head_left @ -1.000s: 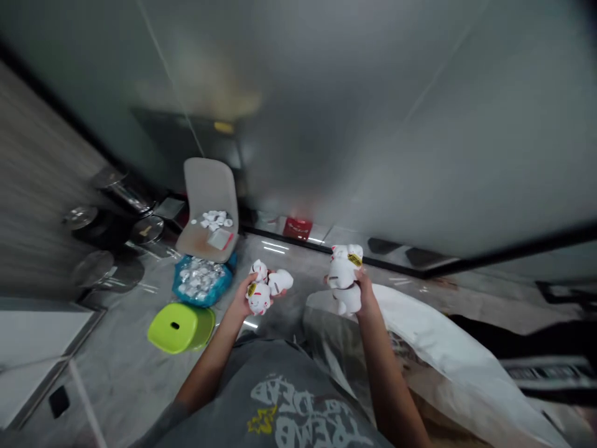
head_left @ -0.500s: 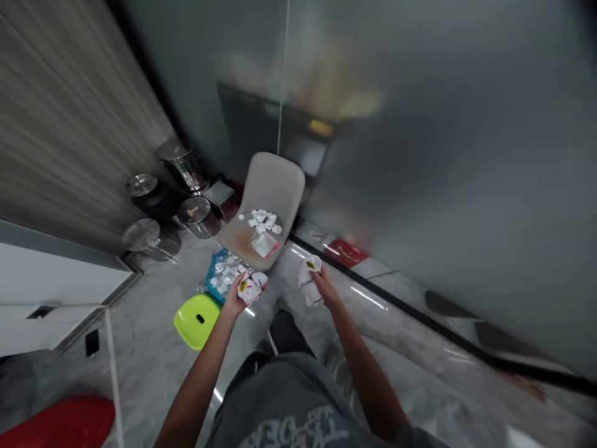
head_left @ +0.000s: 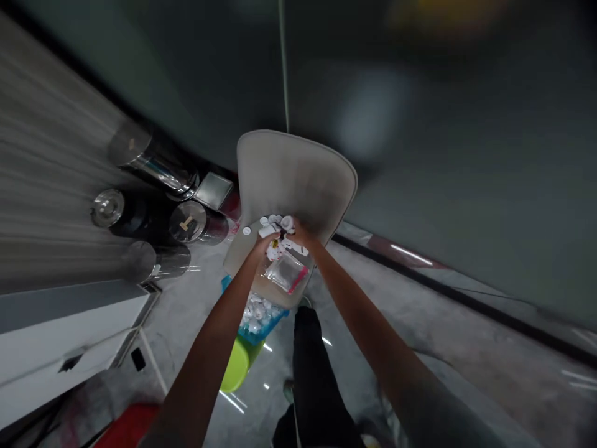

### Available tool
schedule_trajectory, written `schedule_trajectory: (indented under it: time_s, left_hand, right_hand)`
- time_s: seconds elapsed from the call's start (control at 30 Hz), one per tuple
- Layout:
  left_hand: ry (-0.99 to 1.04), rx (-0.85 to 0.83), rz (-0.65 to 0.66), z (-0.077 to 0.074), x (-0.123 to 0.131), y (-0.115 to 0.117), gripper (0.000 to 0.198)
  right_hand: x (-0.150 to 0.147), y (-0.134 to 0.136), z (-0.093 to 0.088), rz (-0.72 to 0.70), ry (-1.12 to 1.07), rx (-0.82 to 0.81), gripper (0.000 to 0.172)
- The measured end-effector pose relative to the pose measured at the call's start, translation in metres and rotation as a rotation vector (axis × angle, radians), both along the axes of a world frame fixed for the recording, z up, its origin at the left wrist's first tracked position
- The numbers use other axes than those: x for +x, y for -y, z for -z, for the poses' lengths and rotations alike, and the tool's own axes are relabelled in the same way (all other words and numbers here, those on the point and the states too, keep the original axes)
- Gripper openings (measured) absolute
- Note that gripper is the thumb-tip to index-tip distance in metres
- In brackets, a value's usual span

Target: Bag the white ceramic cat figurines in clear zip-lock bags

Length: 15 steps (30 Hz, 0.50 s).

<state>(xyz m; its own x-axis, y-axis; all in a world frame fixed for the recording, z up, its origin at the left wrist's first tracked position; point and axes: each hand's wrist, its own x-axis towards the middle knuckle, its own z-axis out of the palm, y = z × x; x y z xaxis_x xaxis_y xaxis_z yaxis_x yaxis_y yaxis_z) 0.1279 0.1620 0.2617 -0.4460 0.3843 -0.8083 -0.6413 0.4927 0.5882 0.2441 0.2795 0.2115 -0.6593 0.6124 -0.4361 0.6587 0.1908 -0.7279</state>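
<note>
Both my hands are over the seat of a beige chair (head_left: 242,252), close together among small white pieces (head_left: 273,220). My left hand (head_left: 262,246) is closed around a white figurine (head_left: 275,251) with red and yellow markings. On the other side, my right hand (head_left: 302,236) grips another white figurine (head_left: 295,246), partly hidden by the fingers. A clear plastic bag (head_left: 285,271) with a pink edge lies on the seat just in front of them. One round white piece (head_left: 247,231) sits apart at the seat's left.
Under the chair's front edge stands a blue basket (head_left: 254,336) full of clear-wrapped white items, beside a lime-green stool (head_left: 236,367). Shiny metal and clear canisters (head_left: 188,221) line the wall on the left. A frosted glass wall (head_left: 443,186) rises behind the chair.
Both hands have moved forward and inward, from in front of the chair to above its seat, still holding the white figurines. The view has come closer to the chair.
</note>
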Motion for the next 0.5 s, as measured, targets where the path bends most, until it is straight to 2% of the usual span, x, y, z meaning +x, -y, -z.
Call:
schedule_trajectory:
  time_s: [0.13,0.27,0.4,0.5]
  left_hand:
    - [-0.071,-0.085,0.01,0.036,-0.017,-0.035,0.067]
    - [-0.08,-0.138,0.033,0.052,-0.024,-0.056,0.066]
    - [-0.061,-0.134,0.046,0.053,-0.024,-0.062,0.059]
    - [-0.071,-0.1,0.04,0.04,-0.017,-0.049,0.056]
  right_hand:
    - [-0.026,-0.008,0.021,0.038,0.076,0.007,0.062]
    - [-0.024,-0.003,0.022,0.043,0.055,0.107,0.061]
    - [0.006,0.013,0.018,0.111,-0.067,0.173,0.06]
    - [0.048,0.038,0.008,0.241,-0.114,0.121,0.051]
